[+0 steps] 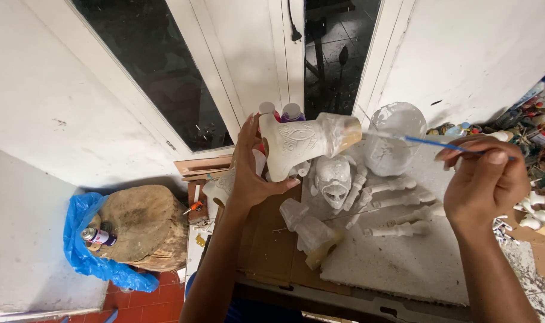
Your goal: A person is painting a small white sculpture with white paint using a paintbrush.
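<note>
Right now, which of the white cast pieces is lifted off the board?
The boot-shaped piece, gripped by the left hand. The skull and the bone-shaped pieces lie on the board.

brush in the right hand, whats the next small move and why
Probably dip the brush tip into the clear bowl of white paint. The right hand holds the brush with its tip at the bowl, while the left hand holds the white cast lifted off the board, apart from the brush.
</note>
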